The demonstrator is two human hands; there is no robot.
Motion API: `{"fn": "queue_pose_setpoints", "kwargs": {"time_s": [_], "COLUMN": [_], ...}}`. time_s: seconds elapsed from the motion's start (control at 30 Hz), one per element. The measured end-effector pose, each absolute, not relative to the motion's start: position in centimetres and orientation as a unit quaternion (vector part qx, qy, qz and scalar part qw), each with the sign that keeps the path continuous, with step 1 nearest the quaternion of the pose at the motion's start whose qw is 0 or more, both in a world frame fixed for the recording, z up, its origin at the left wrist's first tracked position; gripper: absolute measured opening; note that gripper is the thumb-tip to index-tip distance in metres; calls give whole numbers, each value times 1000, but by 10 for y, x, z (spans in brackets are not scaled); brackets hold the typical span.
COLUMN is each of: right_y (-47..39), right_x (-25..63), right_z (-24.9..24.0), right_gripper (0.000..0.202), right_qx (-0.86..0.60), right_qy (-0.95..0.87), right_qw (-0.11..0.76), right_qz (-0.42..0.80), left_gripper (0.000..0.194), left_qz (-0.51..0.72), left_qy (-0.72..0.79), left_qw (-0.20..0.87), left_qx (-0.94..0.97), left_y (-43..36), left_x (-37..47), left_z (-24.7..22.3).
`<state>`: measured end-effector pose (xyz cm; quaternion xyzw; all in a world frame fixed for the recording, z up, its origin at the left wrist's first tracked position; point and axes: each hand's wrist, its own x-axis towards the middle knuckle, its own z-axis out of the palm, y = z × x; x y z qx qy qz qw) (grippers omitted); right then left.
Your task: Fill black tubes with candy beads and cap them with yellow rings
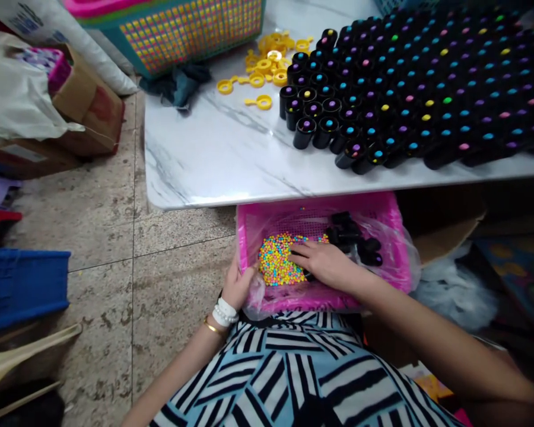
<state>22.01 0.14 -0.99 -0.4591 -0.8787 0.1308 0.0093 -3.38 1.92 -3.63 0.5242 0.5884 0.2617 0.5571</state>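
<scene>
A pink basket [403, 249] lined with clear plastic rests at my lap, below the table's front edge. Small multicoloured beads [276, 261] fill its left part, and several black cylinders [347, 236] lie at its right. My left hand [239, 284] is closed on the basket's left rim and its plastic liner. Inside the basket, my right hand [323, 261] reaches over the right edge of the beads, its fingers around a black piece partly hidden under the hand.
Many upright black cylinders with coloured tops [329, 130] cover the right of the marble-patterned table [204, 160]. Near them lie yellow rings [257, 80], a dark cloth [178, 86] and a teal basket [137, 50]. A blue crate [26, 287] and cardboard box [89, 107] stand left.
</scene>
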Motion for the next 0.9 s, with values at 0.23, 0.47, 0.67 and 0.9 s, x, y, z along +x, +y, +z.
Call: {"fn": "queue_pose_setpoints", "kwargs": {"time_s": [0.23,0.47,0.67,0.9], "right_y": [13,2,-2,-7], "right_x": [195,178,202,211], "right_z": [-22,-30,-13,-21], "right_gripper": [15,36,38,37], "right_qx": [-549,-463,-462,-505], "right_qy": [-829,-845,-702,-719], "right_qw": [39,99,290,298], "right_qz": [99,248,458,373], "left_gripper": [20,29,38,38], "left_qz": [244,285,320,289], "left_qy": [557,518,470,442], "left_qw": [691,730,766,783], "left_qx": [391,343,300,329], "left_y": [35,30,27,28], "left_x": [-25,-29,-27,-30], "left_z": [-40,-34,-47,-64]}}
